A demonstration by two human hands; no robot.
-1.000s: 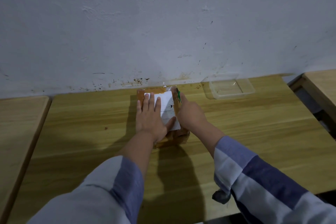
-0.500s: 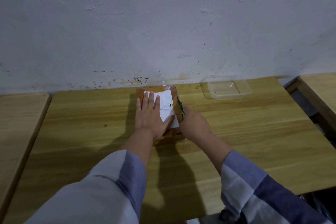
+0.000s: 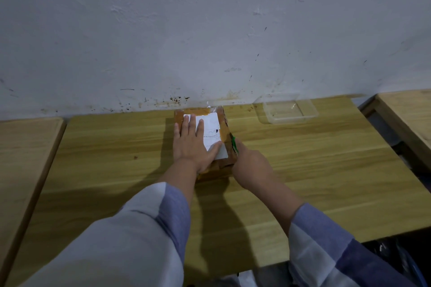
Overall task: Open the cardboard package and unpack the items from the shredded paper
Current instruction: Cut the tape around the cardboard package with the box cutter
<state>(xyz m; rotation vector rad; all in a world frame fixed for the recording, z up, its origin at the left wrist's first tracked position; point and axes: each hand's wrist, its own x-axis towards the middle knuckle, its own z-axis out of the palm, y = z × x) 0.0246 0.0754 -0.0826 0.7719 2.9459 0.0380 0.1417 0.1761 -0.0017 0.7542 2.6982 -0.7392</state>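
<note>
A small brown cardboard package (image 3: 225,124), sealed with tape and bearing a white label (image 3: 211,123), lies on the wooden table (image 3: 303,161) near the wall. My left hand (image 3: 191,144) rests flat on its top, fingers spread, holding nothing. My right hand (image 3: 251,168) is at the package's right near corner, closed around a small green cutter (image 3: 233,143) whose tip touches the right top edge. The box is closed; nothing inside it shows.
A clear plastic container (image 3: 289,109) sits at the back right of the table against the white wall. Separate wooden tables stand at the left (image 3: 23,158) and the right (image 3: 405,114), each across a narrow gap.
My right hand with the green cutter has slid along the package's right edge toward me. My left hand has stayed flat on top.
</note>
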